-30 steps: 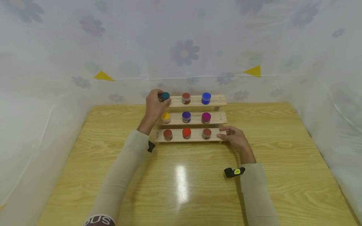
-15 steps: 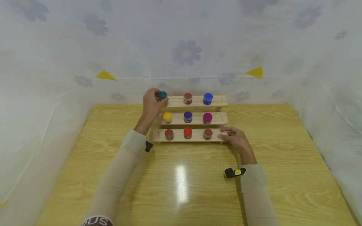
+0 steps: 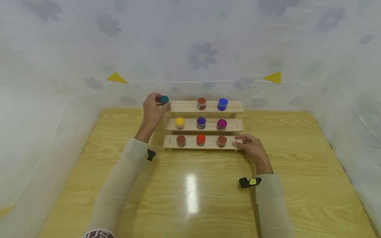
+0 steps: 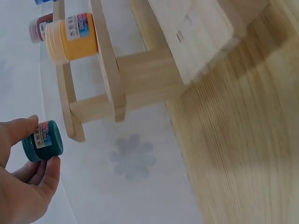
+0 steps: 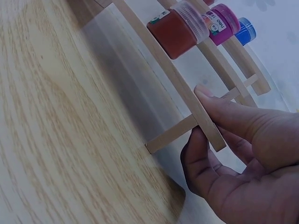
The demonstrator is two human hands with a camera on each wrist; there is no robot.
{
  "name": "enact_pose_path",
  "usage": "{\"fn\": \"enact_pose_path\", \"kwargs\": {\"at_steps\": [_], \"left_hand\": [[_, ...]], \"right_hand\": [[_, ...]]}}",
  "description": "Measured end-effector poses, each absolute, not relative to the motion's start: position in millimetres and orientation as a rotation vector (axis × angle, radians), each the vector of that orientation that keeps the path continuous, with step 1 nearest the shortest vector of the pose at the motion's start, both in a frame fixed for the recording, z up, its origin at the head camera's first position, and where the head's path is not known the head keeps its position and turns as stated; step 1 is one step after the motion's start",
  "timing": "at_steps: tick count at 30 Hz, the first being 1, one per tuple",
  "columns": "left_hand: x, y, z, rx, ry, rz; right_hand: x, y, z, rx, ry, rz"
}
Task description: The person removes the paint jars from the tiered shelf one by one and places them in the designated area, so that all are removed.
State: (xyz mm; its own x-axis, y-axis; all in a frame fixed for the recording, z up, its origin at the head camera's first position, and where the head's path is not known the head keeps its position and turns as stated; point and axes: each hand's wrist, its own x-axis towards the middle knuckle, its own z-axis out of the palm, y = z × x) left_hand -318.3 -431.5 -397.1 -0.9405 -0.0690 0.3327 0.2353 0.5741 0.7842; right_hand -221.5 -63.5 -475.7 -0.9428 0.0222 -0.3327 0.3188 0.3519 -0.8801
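My left hand (image 3: pixel 153 110) pinches a dark green paint jar (image 4: pixel 43 141) between thumb and fingers, just off the left end of the top shelf. In the left wrist view the jar is apart from the wood. My right hand (image 3: pixel 251 147) grips the right end of the lowest shelf of a three-step wooden rack (image 3: pixel 184 106), thumb on top and fingers curled beneath, as the right wrist view shows. On that lowest step stand two brown jars and a red jar (image 3: pixel 200 140). The middle step bears a yellow jar (image 4: pixel 72 38), a purple jar (image 3: pixel 201 123) and a magenta jar (image 5: pixel 223 24).
On the top step stand a brown jar (image 3: pixel 201 103) and a blue jar (image 3: pixel 222 104). Behind the rack hangs a flowered white cloth (image 3: pixel 166 49), with yellow triangles on it. The rack stands near the back of the wood-grain table (image 3: pixel 220 198).
The green jar has moved left in my left hand, from above the top shelf's left end to beyond it. My right hand stays on the rack. The head view has shifted slightly.
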Motion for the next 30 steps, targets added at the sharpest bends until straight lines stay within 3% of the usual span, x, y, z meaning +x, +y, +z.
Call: {"fn": "enact_pose_path", "kwargs": {"at_steps": [18,25,30], "left_hand": [[-314,-465,-416,0.034,-2.538,-1.249],[-316,-474,-429,0.089,-2.581,-1.218],[-318,-481,-438,0.149,-2.643,-1.214]], "right_hand": [[-227,-56,-476,0.345,2.345,-1.597],[-215,-67,-445,0.345,2.304,-1.623],[-222,-59,-461,0.345,2.300,-1.625]]}}
